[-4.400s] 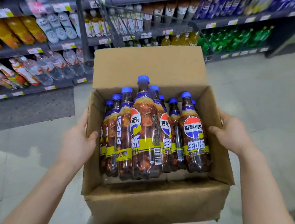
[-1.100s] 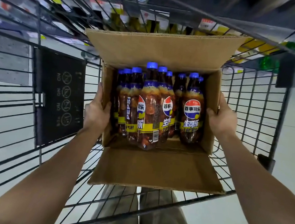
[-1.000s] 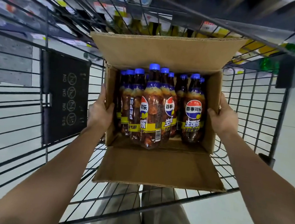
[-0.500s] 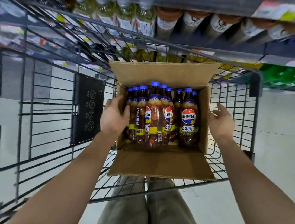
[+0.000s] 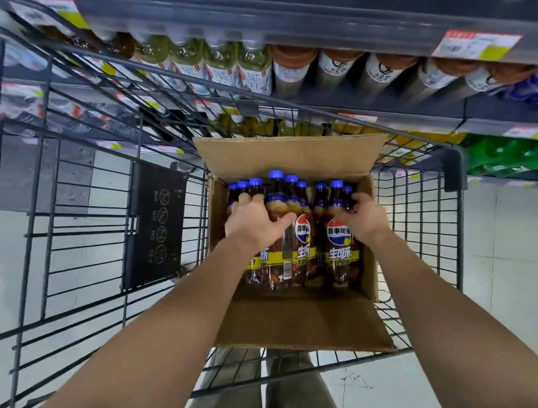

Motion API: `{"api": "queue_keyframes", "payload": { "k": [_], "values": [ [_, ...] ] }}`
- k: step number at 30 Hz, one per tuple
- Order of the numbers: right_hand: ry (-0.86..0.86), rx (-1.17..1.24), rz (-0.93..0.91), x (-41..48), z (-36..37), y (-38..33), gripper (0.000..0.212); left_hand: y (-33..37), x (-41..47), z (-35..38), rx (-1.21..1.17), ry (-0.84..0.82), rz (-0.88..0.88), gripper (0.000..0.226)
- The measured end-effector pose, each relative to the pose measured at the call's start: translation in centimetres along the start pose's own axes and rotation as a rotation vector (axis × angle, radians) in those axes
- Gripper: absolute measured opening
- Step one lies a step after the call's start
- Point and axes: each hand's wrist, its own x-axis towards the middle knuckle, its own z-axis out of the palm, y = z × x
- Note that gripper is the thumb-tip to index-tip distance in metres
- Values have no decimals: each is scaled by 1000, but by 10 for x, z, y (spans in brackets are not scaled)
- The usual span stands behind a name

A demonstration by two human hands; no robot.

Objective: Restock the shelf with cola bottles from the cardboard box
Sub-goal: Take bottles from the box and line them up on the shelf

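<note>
left hand (image 5: 252, 223): clamped on bottles (image 5: 303, 241), frame centre
right hand (image 5: 363, 219): clamped on bottles' necks
box (image 5: 298, 321): holds bottles, in cart (image 5: 154, 224)

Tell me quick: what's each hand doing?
Left hand: grips a blue-capped plastic cola bottle in the brown cardboard box.
Right hand: grips the rightmost front cola bottle at its neck.

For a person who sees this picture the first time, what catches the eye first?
The open cardboard box of blue-capped cola bottles stands out, sitting inside the wire shopping cart. The left hand and right hand grip bottles in it near their necks. Behind the cart, a shelf holds rows of other drinks.
</note>
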Motion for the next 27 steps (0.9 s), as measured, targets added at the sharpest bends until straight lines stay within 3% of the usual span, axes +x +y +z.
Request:
{"api": "queue_keyframes", "payload": {
  "k": [5,10,12,15,17,22,27],
  "values": [
    [-164,-138,145,25,27,3,88,4,3,14,69,-52,-64,94],
    [-81,-240,181,31,38,-3,92,4,0,18,-165,13,-96,92],
    [-64,-185,168,28,41,0,91,2,-6,22,-302,80,-97,87],
    [-18,38,122,19,47,7,71,-1,-20,29,-509,156,-81,75],
    [20,183,68,8,50,13,62,-1,-31,30,-597,165,-65,80],
    [49,312,-106,-32,32,19,77,10,-56,17,-627,162,72,80],
    [144,424,-253,-88,-21,-4,82,22,-86,-23,-666,268,178,78]
  ]
}}
